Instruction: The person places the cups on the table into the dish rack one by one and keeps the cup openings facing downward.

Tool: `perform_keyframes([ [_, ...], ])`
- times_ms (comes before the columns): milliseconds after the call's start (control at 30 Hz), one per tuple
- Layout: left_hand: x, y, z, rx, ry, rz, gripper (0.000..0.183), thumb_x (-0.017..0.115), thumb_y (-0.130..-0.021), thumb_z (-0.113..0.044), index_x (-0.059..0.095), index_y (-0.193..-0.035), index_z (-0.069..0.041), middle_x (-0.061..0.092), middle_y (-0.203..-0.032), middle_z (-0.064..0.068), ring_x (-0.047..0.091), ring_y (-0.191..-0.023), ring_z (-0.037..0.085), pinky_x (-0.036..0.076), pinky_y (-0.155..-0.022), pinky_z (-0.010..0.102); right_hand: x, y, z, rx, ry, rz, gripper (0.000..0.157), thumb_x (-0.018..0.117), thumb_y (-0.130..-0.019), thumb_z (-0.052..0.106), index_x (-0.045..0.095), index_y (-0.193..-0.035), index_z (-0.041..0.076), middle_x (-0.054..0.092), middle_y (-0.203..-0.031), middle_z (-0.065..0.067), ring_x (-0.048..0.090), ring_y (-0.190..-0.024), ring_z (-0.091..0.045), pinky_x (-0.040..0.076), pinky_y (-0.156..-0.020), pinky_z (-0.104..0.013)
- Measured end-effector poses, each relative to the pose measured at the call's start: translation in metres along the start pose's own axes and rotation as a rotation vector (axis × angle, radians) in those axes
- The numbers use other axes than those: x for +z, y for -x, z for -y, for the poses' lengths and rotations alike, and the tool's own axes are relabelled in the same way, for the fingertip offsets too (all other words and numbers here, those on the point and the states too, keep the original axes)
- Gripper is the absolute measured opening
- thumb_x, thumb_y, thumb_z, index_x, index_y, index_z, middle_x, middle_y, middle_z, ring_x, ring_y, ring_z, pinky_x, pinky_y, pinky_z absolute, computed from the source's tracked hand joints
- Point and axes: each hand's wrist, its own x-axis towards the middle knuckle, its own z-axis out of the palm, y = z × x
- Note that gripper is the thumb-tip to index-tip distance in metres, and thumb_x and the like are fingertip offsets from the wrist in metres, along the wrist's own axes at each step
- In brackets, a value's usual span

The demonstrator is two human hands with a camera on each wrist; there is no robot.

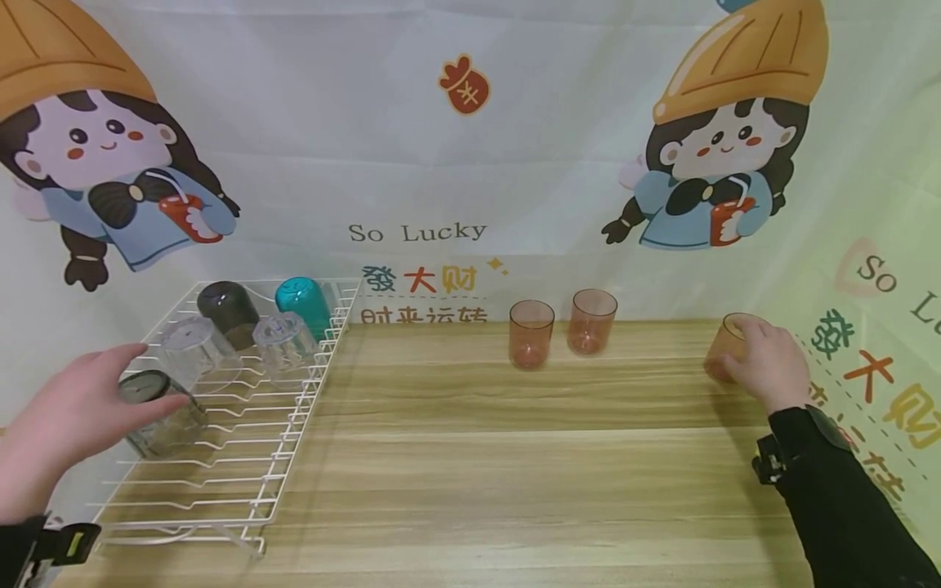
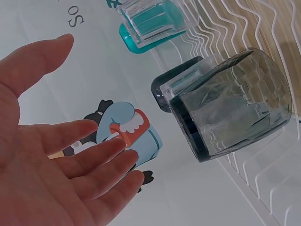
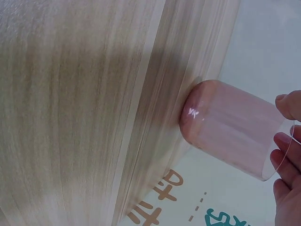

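At the table's right, my right hand [image 1: 768,363] pinches a pink glass cup [image 3: 230,127] by its rim, thumb on one side and fingers on the other. The cup stands upright, its base on or very near the wood. My left hand [image 2: 70,150] hovers over the left side of the white wire rack [image 1: 275,482], thumb and fingers spread, holding nothing. Nearest to it is a smoky grey glass [image 2: 235,108], upside down on the rack and apart from the fingers in the left wrist view.
Farther back on the rack stand upturned cups: a dark one [image 1: 228,314], a teal one [image 1: 305,304] and two clear ones [image 1: 194,351]. Two more pink cups [image 1: 531,335] stand upright at the table's back. A printed cloth [image 1: 544,188] hangs behind the wooden table [image 1: 515,474].
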Motion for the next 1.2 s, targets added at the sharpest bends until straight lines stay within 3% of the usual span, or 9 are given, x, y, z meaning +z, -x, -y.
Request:
perform_keyframes([
  [167,0.004,0.002,-0.002,0.023,0.013,-0.033,0.093,0.079,-0.082,-0.041,0.037,-0.131,0.026,0.039,-0.124,0.050,0.037,-0.112,0.063,0.035,-0.090,0.075,0.002,-0.001,0.000,-0.009,0.017,0.000,0.051,0.070,-0.083,0.001,0.049,-0.127,-0.013,0.052,-0.124,-0.036,0.049,-0.107,-0.056,0.040,-0.090,-0.066],
  [600,0.005,0.005,-0.015,0.101,0.051,-0.037,0.095,0.080,-0.081,-0.042,0.038,-0.135,0.023,0.040,-0.129,0.048,0.037,-0.115,0.063,0.034,-0.091,0.074,0.008,-0.002,-0.005,-0.050,0.054,-0.004,0.049,0.067,-0.082,-0.005,0.049,-0.126,-0.016,0.049,-0.127,-0.036,0.047,-0.111,-0.055,0.039,-0.095,-0.064],
  [900,0.004,0.007,-0.024,0.097,0.055,-0.009,0.095,0.081,-0.080,-0.041,0.037,-0.136,0.022,0.040,-0.130,0.047,0.036,-0.117,0.063,0.034,-0.091,0.075,0.012,0.000,-0.006,-0.083,0.067,-0.036,0.047,0.067,-0.081,-0.009,0.049,-0.124,-0.018,0.049,-0.126,-0.036,0.047,-0.113,-0.053,0.039,-0.096,-0.062],
  [1067,0.004,0.007,-0.027,0.115,0.059,-0.011,0.094,0.082,-0.079,-0.041,0.039,-0.136,0.020,0.041,-0.130,0.046,0.037,-0.117,0.061,0.034,-0.092,0.075,0.013,0.001,-0.002,-0.054,0.072,-0.054,0.047,0.069,-0.081,-0.008,0.050,-0.123,-0.017,0.051,-0.123,-0.036,0.050,-0.107,-0.054,0.041,-0.093,-0.063],
  [1200,0.004,0.007,-0.030,0.135,0.065,-0.008,0.094,0.082,-0.079,-0.043,0.039,-0.136,0.019,0.041,-0.131,0.045,0.037,-0.118,0.061,0.034,-0.092,0.075,0.013,0.001,0.000,-0.032,0.087,-0.065,0.040,0.066,-0.082,-0.009,0.052,-0.119,-0.014,0.057,-0.109,-0.034,0.054,-0.094,-0.053,0.044,-0.083,-0.063],
])
